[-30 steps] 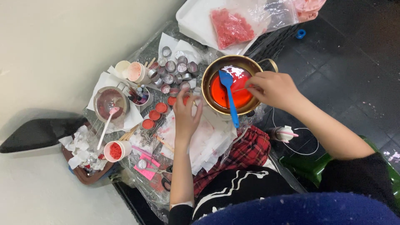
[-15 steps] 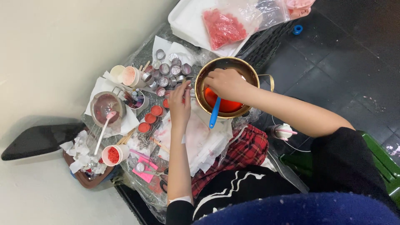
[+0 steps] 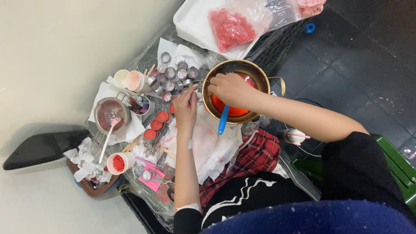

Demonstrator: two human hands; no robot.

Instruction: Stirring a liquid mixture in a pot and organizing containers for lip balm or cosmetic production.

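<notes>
Seen from above, a person sits at a small, cluttered work surface covered in clear plastic sheet [image 3: 203,56] and stained white paper towels [image 3: 212,147]. The right hand [image 3: 229,89] reaches over the rim of a round brass-coloured metal pot [image 3: 255,73] that holds glossy red liquid [image 3: 234,110]. Its fingers are curled inward in a loose fist over the liquid; whether they grip anything cannot be told from this angle. A bright blue plastic spatula [image 3: 223,121] rests against the pot's near rim, handle pointing toward the person, just below this hand and apparently not held by it. The left hand [image 3: 186,108] lies just left of the pot, fingers stretched forward and close together, with a thin pale stick [image 3: 190,89] apparently pinched at the fingertips, near a cluster of small round silver tins [image 3: 175,73]. Three small tins filled with red wax [image 3: 157,123] sit to the left of that hand. Further left stands a glass bowl with pink residue and a white spoon [image 3: 110,115], and below it a white paper cup of red granules [image 3: 118,163]. At the top, a white tray [image 3: 190,26] carries a clear plastic bag of red flakes [image 3: 232,28]. A red tartan cloth [image 3: 251,158] lies across the person's lap.
</notes>
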